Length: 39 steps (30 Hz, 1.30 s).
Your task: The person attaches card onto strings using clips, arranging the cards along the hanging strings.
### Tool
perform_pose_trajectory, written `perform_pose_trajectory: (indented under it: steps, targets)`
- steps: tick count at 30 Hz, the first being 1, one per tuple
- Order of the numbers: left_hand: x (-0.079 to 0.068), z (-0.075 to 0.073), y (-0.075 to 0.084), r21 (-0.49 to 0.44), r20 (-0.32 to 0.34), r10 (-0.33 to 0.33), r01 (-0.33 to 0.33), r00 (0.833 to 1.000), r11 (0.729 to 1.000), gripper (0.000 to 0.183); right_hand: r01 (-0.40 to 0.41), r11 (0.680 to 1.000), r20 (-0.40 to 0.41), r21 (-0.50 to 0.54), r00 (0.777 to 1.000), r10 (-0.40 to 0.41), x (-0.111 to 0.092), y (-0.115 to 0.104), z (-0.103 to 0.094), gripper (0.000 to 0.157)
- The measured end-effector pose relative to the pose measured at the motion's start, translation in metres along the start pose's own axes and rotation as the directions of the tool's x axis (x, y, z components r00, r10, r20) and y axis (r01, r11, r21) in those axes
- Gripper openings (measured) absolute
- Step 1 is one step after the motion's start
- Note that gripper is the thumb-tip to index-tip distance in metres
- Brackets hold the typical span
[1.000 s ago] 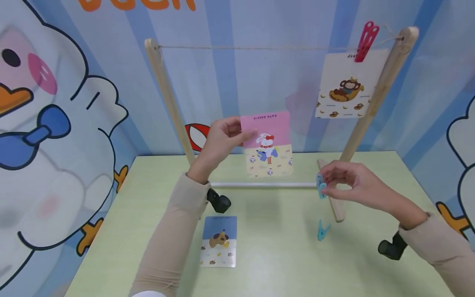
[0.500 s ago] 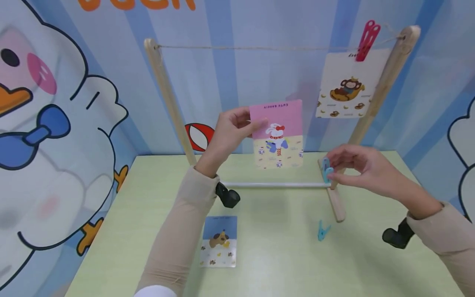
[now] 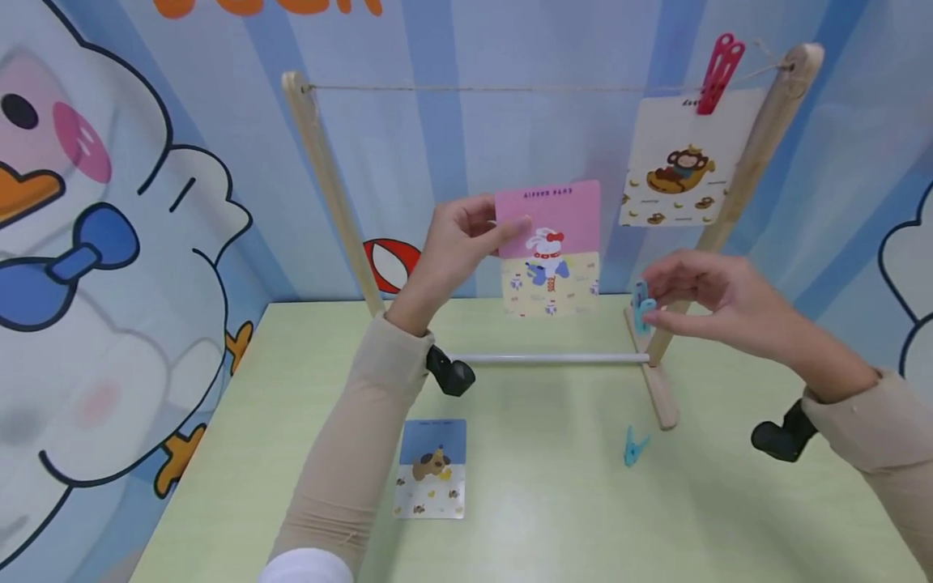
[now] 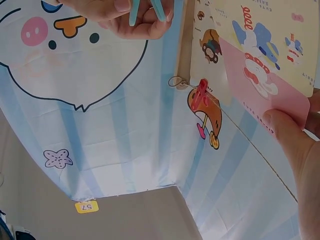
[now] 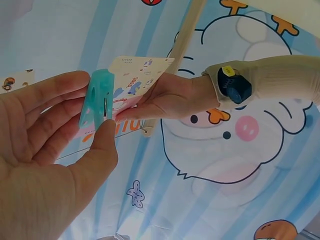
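Observation:
My left hand (image 3: 466, 239) pinches a pink and yellow rabbit card (image 3: 550, 251) by its upper left edge, thumb across the front. The card hangs upright in the air, below the string (image 3: 474, 88) of a wooden frame. To its right, my right hand (image 3: 717, 304) pinches a light blue clothespin (image 3: 642, 309) between thumb and fingertips; in the right wrist view this clothespin (image 5: 100, 97) overlaps the card. A white monkey card (image 3: 681, 170) hangs at the string's right end under a red clothespin (image 3: 720, 74).
A blue and white dog card (image 3: 432, 470) lies on the table in front of the frame. Another light blue clothespin (image 3: 634, 447) lies at the right, near the wooden foot (image 3: 659, 397). A white bar (image 3: 554, 359) joins the frame's posts low down. Behind stands a striped cartoon backdrop (image 3: 503, 48).
Both hands have risen: the left carries the rabbit card up and to the right, and the right lifts its clothespin higher. The dog card and loose clothespin stay where they were.

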<state>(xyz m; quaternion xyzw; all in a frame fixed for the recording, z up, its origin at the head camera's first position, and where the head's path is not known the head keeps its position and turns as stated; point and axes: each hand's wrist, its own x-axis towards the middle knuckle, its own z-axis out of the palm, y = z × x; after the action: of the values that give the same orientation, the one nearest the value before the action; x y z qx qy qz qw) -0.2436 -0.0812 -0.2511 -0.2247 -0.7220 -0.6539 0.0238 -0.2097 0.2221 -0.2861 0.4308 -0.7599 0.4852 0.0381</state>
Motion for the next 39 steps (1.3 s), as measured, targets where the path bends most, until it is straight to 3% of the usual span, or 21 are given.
perform_pose_trajectory:
  steps: [7,13,20,30,35,39]
  targets:
    - [0.016,-0.002,-0.013,-0.017,0.004,-0.006,0.006,1.0,1.0,0.03,0.027,0.995,-0.022,0.094,0.999,-0.025,0.009,-0.003,-0.007,0.04]
    - [0.026,-0.001,-0.015,-0.033,-0.002,0.011,-0.011,1.0,0.999,0.028,0.03,0.998,-0.04,0.05,0.999,-0.028,0.017,-0.009,-0.013,0.041]
    - [0.029,0.0,-0.006,-0.045,-0.01,0.013,-0.014,1.0,0.999,0.026,0.017,0.998,-0.07,0.065,0.997,-0.013,0.026,-0.02,-0.018,0.043]
    - [0.022,0.0,0.02,-0.05,-0.025,0.022,-0.023,0.999,0.998,0.023,0.016,1.0,-0.096,-0.003,0.995,-0.017,0.039,-0.031,-0.025,0.042]
    - [0.025,0.002,0.023,-0.063,-0.028,0.051,-0.053,0.998,0.997,0.021,0.041,0.992,-0.126,0.119,0.992,-0.026,0.046,-0.035,-0.03,0.041]
    - [0.027,0.004,0.025,-0.076,-0.037,0.059,-0.061,0.998,0.995,0.021,0.053,0.991,-0.146,0.125,0.989,-0.034,0.051,-0.038,-0.033,0.04]
